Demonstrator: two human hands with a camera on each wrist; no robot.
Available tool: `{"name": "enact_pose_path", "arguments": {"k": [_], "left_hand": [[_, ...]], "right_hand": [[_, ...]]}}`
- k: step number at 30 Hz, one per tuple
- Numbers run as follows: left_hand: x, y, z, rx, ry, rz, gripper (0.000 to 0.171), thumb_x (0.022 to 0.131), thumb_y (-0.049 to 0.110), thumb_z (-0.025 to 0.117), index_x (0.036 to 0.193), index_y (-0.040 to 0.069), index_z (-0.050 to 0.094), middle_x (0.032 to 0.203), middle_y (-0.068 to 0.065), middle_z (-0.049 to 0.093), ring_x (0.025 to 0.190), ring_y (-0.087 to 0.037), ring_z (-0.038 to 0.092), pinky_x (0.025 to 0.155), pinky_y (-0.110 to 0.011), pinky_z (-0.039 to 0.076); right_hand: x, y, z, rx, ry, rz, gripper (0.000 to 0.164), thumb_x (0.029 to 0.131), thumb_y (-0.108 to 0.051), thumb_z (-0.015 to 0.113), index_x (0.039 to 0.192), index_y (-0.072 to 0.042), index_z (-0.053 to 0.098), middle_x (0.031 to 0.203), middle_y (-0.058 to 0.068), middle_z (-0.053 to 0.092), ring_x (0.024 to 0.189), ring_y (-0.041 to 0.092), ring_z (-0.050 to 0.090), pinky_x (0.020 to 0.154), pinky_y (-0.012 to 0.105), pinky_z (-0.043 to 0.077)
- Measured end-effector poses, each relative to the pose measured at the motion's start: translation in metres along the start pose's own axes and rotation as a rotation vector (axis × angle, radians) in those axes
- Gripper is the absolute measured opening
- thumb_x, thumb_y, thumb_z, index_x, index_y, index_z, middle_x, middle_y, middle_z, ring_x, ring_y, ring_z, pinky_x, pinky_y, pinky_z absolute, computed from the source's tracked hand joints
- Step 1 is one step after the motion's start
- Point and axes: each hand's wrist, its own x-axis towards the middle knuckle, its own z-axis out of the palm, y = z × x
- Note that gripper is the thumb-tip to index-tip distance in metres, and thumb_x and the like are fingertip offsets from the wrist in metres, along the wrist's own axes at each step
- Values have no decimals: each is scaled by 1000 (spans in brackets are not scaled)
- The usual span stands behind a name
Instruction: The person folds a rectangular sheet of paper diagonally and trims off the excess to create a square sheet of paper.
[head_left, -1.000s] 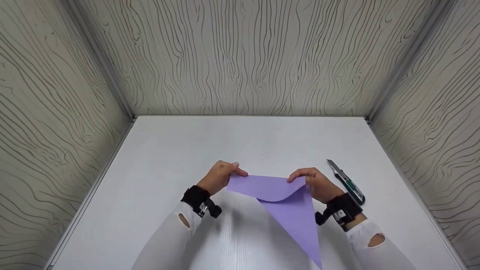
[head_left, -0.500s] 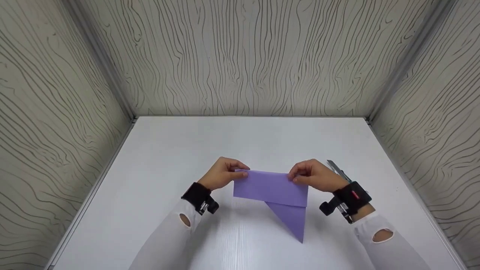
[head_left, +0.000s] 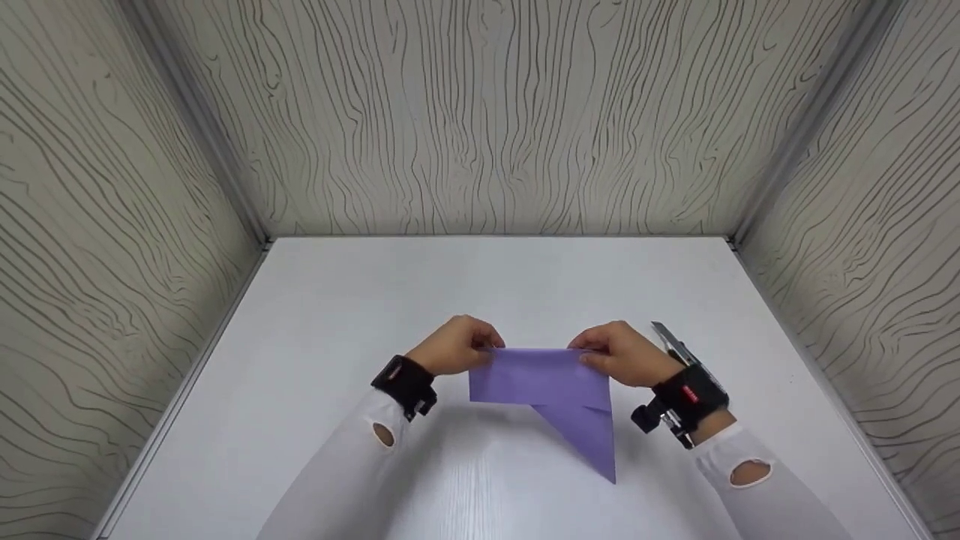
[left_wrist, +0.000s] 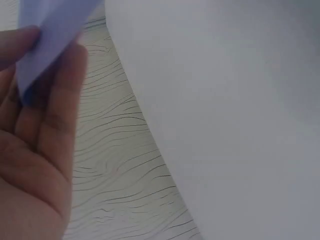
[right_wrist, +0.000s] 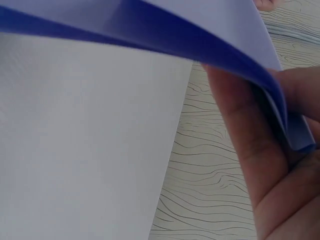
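Note:
A purple sheet of paper [head_left: 540,379], folded over along its top edge, hangs between my two hands above the white table. A triangular part of it points down at the right, below the folded band. My left hand [head_left: 459,345] pinches the top left corner between thumb and fingers; the left wrist view shows the thumb [left_wrist: 20,45] pressed on the paper. At the top right, my right hand [head_left: 626,354] pinches the same edge. In the right wrist view the folded layers [right_wrist: 200,42] bow apart slightly and run between thumb and fingers.
A utility knife [head_left: 679,346] with its blade out lies on the white table [head_left: 360,300], right beside my right hand and partly hidden by the wrist strap. Wood-grain panels [head_left: 480,120] enclose the table at the back and both sides.
The paper's loose, curved flap now hangs as a straight folded band, and the lower triangle has become shorter. Both hands have turned to pinch the top edge, thumbs in front.

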Motion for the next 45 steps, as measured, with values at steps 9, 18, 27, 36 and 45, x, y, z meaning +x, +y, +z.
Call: {"name": "enact_pose_path", "arguments": {"k": [9,18,27,36,45], "left_hand": [[17,29,20,319,-23,93,23,110,13,60,115,3,80,111,-9,81,98,-18,74,93,-36,62],[19,29,32,449,34,125,20,110,14,62,109,6,80,102,-6,82,94,-20,75,91,-34,62],[21,34,44,577,121,124,18,108,13,64,108,9,81,99,-4,82,92,-22,76,86,-34,63],[19,36,50,567,214,201,20,105,16,65,88,11,75,79,0,72,71,-14,63,68,-31,54],[15,32,45,574,232,260,13,102,10,68,97,13,81,89,1,79,82,-19,74,74,-34,61]], "right_hand": [[6,1,3,6,4,-42,22,103,2,65,120,2,79,110,16,81,87,11,69,76,22,58],[6,4,1,45,-44,-17,25,100,5,64,121,3,77,102,16,80,82,7,66,72,22,56],[18,-26,20,-460,61,-98,19,100,-7,69,115,-9,80,99,7,82,83,20,73,78,43,61],[31,-32,37,-441,141,-202,12,101,-1,69,92,-7,74,81,4,76,71,13,65,67,33,54],[27,-23,35,-402,139,-226,7,101,-6,74,100,-8,81,90,3,82,77,16,73,74,37,59]]}}
